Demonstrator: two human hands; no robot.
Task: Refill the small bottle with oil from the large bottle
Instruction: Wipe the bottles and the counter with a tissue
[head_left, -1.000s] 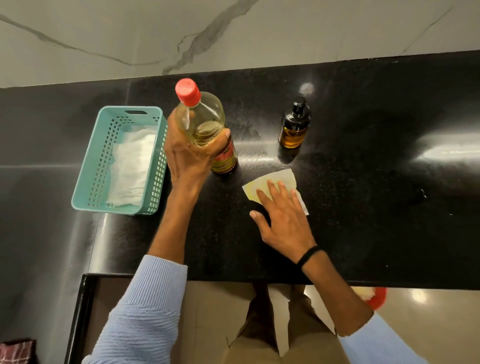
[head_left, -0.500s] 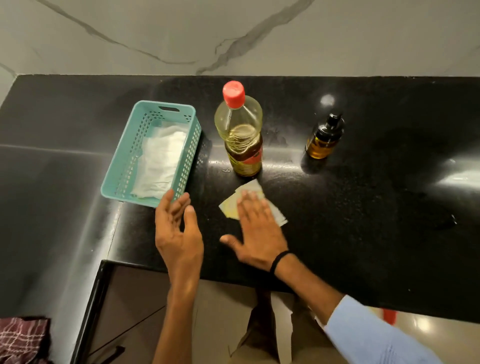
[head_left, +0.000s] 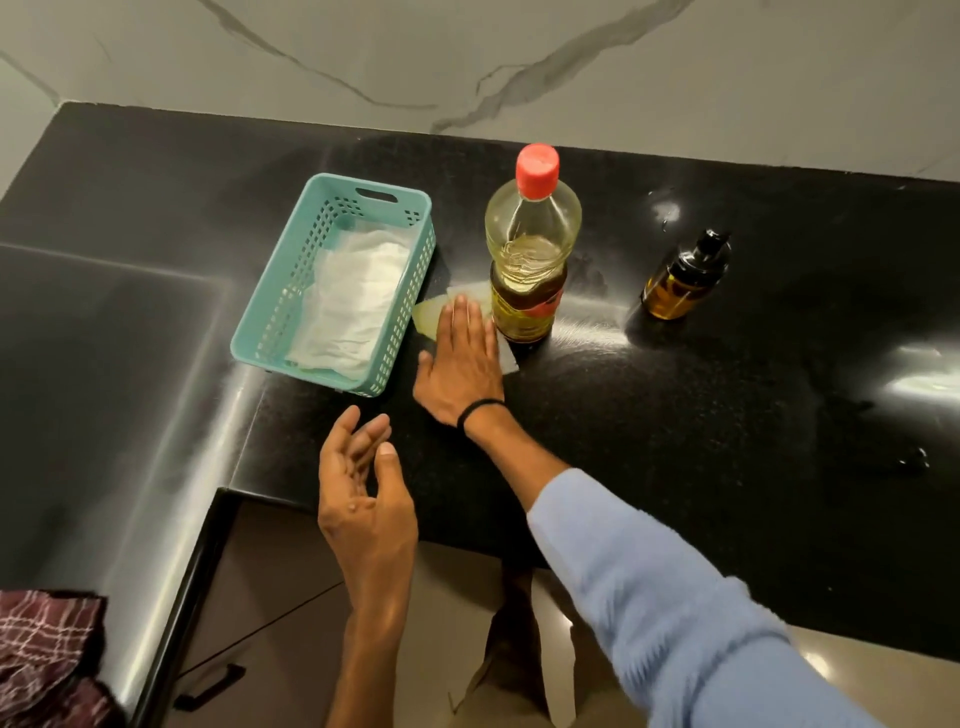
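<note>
Label on the large bottle (head_left: 531, 249): red and yellow band, writing too blurred to read. No legible text anywhere else.

Large bottle upright on the black table (head_left: 727, 426), red cap on, oil filling roughly the lower half. Small bottle (head_left: 684, 278) to the right of it and well apart, amber, black pump top on, upright, some oil in the bottom. Teal basket (head_left: 291, 306) to the left, a crumpled white cloth (head_left: 353, 296) lying inside. Between basket and large bottle, a pale yellow-white wipe (head_left: 431, 314) flat on the surface, one corner showing just beside the bottle's base.

Wide bare stretch of table to the right and near side; near edge running just beyond the left wrist, with a step down to a lower dark surface on the left. Marble wall (head_left: 467, 62) at the far edge. Checked dark-red fabric (head_left: 47, 654) at the near left corner.

Right hand (head_left: 462, 364) flat, palm down, fingers together and extended, pressing on the wipe, fingertips close to the large bottle's side; black band on the wrist, light blue sleeve (head_left: 675, 613) behind. Left hand (head_left: 363, 499) hovering over the near edge, empty, thumb up, fingers loosely curled and spread.
</note>
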